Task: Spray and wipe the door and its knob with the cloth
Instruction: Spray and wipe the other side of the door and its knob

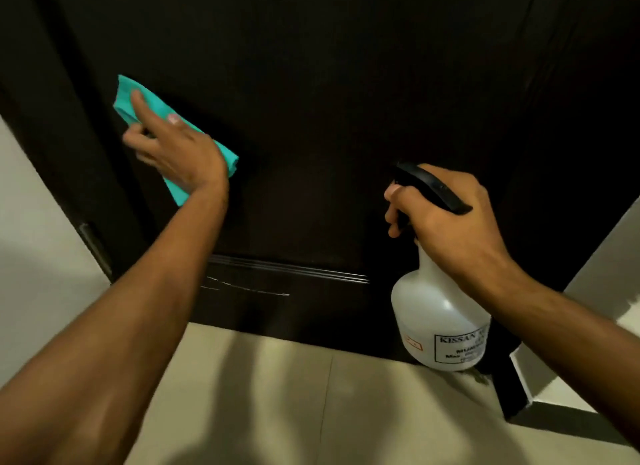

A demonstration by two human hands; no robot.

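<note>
While my left hand [173,146] presses the folded teal cloth [156,108] flat, fingers spread, against the dark wooden door [329,83] at left of frame, my right hand [446,222] has its grip clamped on the white plastic spray bottle [436,319].

So the door [329,101] fills the whole back of the view, with floor tiles [277,395] running up to its bottom edge. Left hand [176,146] is flat on the cloth [156,106], pressed against the door's left side, up high-ish. Right hand [446,218] sits off to the right and lower, wrapped round the neck of a spray bottle [436,312] hanging just in front of the door. Walls flank both sides.
</note>
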